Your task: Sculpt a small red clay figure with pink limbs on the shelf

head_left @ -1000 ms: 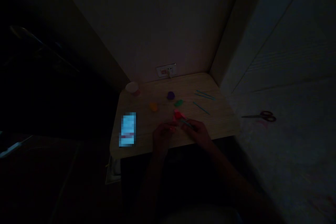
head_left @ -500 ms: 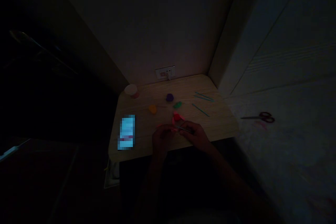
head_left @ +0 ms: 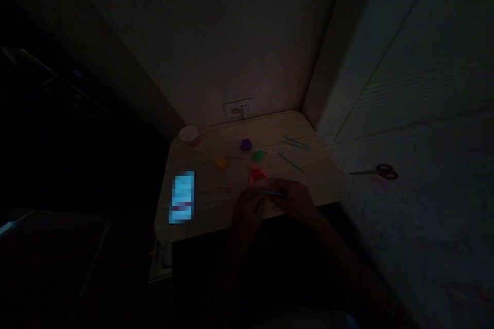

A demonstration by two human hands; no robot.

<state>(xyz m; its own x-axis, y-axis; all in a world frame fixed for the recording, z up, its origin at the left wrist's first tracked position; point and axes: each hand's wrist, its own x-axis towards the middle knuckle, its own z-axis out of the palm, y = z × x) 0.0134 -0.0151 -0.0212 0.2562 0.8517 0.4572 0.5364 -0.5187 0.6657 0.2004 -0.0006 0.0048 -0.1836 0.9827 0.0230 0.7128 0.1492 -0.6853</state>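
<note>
Between my hands is a thin pale stick (head_left: 273,193), lying almost level above the near part of the table. My right hand (head_left: 295,199) grips its right end with closed fingers. The fingertips of my left hand (head_left: 247,211) are pinched at the left end; in this dim light any small piece there is hidden. Just beyond my fingers lies a red lump with pink strips (head_left: 256,172) around it. Farther back are a green lump (head_left: 258,155), a purple lump (head_left: 246,145) and an orange lump (head_left: 221,162). A small pink bit (head_left: 230,186) rests left of my hands.
A lit phone (head_left: 182,198) lies on the table's left side, with a cup (head_left: 190,135) at the back left corner. Thin teal sticks (head_left: 291,162) lie at the right. Scissors (head_left: 380,171) are on the floor beyond the right edge. A socket (head_left: 239,108) is on the wall.
My left hand has moved right and slightly nearer to me, to the stick's end. The pink piece at its fingertips no longer shows. The view has shifted slightly.
</note>
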